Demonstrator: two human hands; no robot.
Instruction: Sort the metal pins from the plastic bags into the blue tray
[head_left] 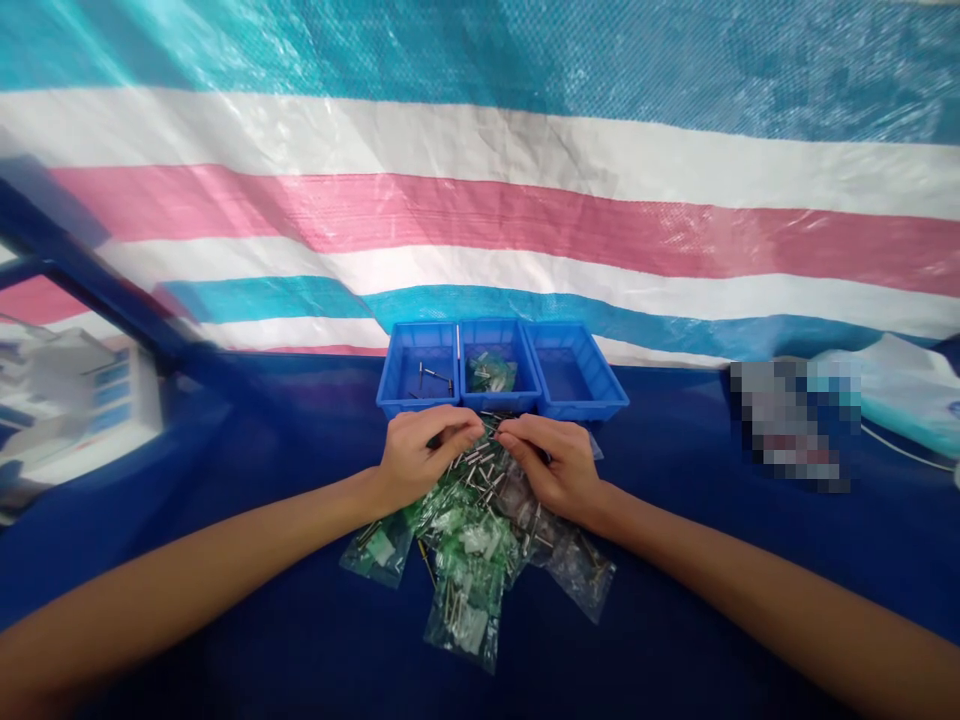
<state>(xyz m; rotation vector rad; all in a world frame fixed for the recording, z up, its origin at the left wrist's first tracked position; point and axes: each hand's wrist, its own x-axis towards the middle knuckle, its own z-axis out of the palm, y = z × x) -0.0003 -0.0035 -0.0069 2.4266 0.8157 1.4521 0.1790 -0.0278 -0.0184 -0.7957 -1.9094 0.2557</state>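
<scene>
My left hand [420,450] and my right hand [559,465] face each other over a heap of small clear plastic bags [472,540]. Thumb and forefinger are pinched together on both hands, with a narrow gap between them. Whatever the fingertips hold is too small to make out. Loose metal pins [487,480] lie on the heap just below the fingers. Some bags show green, and a bag at the front [465,620] contains thin metal rods and a white piece.
Three blue bins stand behind my hands. The left bin [397,385] holds a few metal pins, the middle bin [531,385] a greenish bag, and the right bin [577,408] shows its bare floor. A white device [97,420] is far left; a pale blue bundle [911,395] lies right.
</scene>
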